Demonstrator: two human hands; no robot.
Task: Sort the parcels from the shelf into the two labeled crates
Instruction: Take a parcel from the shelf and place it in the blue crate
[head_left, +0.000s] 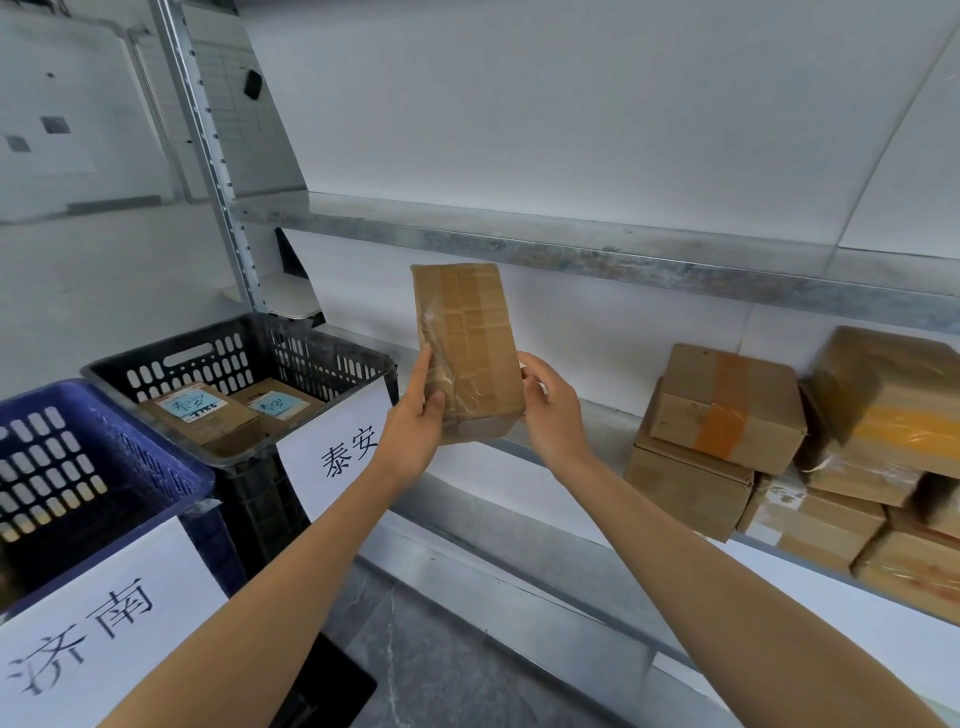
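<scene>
I hold a taped brown cardboard parcel (467, 343) upright in front of the shelf, its plain side toward me. My left hand (415, 421) grips its lower left edge and my right hand (550, 410) grips its lower right edge. To the left stands a black crate (244, 343) with a white label sheet (332, 447); two parcels with blue labels (200, 415) lie inside it. Nearer me is a blue crate (156, 452) with its own white label sheet (98, 629). Several more cardboard parcels (727, 410) are stacked on the shelf at the right.
A metal shelf board (597, 254) runs above the held parcel, and a slotted upright post (208, 150) rises behind the crates. The lower shelf edge (571, 535) crosses under my arms. Grey floor (441, 649) shows below.
</scene>
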